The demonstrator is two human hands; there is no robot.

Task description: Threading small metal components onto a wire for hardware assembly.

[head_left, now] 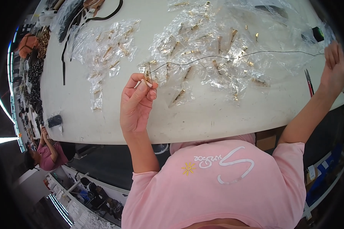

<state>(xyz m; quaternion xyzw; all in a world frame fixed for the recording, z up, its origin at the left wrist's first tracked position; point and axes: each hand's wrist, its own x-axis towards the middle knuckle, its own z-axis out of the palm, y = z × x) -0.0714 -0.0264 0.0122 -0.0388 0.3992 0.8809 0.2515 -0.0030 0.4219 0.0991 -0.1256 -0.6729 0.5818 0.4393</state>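
My left hand is raised over the front of the white table, thumb and fingers pinched on a small gold metal fitting. A thin dark thread runs from that fitting across the table to my right hand, which holds its far end stretched out at the right edge. Under the thread lie several gold fittings in clear plastic bags.
More clear bags with gold parts lie at the left. Black straps curve at the far left. Red-handled snips rest near my right hand. A small black object sits at the front left corner. Another person in pink works below left.
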